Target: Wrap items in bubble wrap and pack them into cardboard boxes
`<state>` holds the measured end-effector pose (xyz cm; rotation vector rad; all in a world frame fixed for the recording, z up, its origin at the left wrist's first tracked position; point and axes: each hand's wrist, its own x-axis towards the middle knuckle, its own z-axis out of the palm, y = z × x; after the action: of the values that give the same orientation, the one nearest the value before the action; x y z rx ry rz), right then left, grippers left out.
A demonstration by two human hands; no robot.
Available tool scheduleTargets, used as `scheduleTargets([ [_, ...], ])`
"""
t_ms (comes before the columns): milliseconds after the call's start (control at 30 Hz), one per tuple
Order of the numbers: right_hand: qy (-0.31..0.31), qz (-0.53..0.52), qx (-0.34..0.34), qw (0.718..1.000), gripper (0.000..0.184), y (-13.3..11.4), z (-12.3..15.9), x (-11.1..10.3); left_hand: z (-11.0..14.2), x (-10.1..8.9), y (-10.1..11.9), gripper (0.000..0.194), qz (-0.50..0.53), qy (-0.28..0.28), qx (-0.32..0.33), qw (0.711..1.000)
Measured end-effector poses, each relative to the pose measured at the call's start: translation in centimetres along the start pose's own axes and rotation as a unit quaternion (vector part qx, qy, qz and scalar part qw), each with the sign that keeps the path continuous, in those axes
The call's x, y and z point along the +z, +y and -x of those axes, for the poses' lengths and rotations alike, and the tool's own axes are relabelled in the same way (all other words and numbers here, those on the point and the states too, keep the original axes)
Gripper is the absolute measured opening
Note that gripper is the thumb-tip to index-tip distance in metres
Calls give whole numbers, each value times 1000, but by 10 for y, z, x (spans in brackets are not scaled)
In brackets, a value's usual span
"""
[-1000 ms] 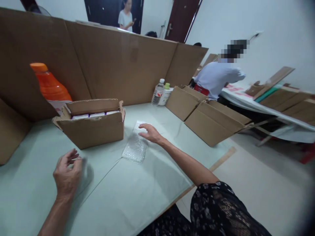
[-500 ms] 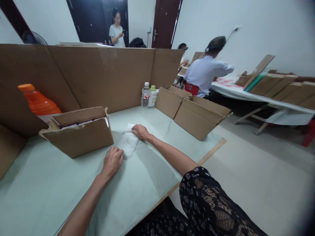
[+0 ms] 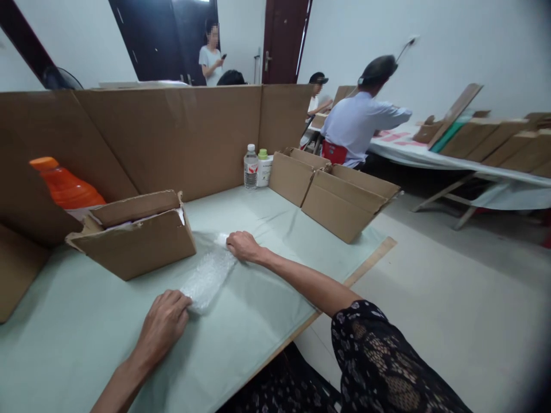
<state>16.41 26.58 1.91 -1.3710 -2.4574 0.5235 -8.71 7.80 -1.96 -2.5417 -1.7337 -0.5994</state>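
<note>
A sheet of clear bubble wrap (image 3: pixel 209 281) stretches slantwise over the pale green table cover between my two hands. My left hand (image 3: pixel 165 320) pinches its near left corner, fingers closed. At the far end my right hand (image 3: pixel 243 246) is closed on the wrap and on a small white object (image 3: pixel 221 240), mostly hidden under the fingers, so its kind does not show. Just left of the wrap stands an open cardboard box (image 3: pixel 138 244) with white and purplish items inside.
Two open cardboard boxes (image 3: pixel 338 201) stand at the right table edge. Beside them are a water bottle (image 3: pixel 250 169) and a white bottle with a green cap (image 3: pixel 264 169). An orange bottle (image 3: pixel 71 186) leans behind the left box. Cardboard panels (image 3: pixel 193 137) wall the back. People sit beyond.
My left hand has moved left and toward me, drawing the bubble wrap out longer. My right hand stays near the far end, slightly lower in view.
</note>
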Motion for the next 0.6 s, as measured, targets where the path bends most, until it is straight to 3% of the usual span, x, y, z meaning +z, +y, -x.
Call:
scheduleTargets([
  [133,65,-72,23,995,22,18,9,-31,22,-2,-18,29,37,18,-31,999],
  [267,63,-160,8,985,25,26,32,-60,33,-25,-19,40,161,109,-159,968],
  [333,40,-226,-20,973,23,14,40,-65,29,-42,-7,42,260,95,-254,927],
  [400,12,-302,-58,951,20,-10,44,-59,17,-56,8,52,375,77,-337,860],
  [500,-54,-355,-115,926,14,-59,43,-34,-6,-63,27,80,519,72,-377,764],
  [567,-105,-341,-150,922,13,-90,41,-13,-18,-60,31,91,559,75,-388,729],
  [600,-127,-326,-168,922,13,-101,40,-4,-23,-57,30,92,554,74,-393,731],
])
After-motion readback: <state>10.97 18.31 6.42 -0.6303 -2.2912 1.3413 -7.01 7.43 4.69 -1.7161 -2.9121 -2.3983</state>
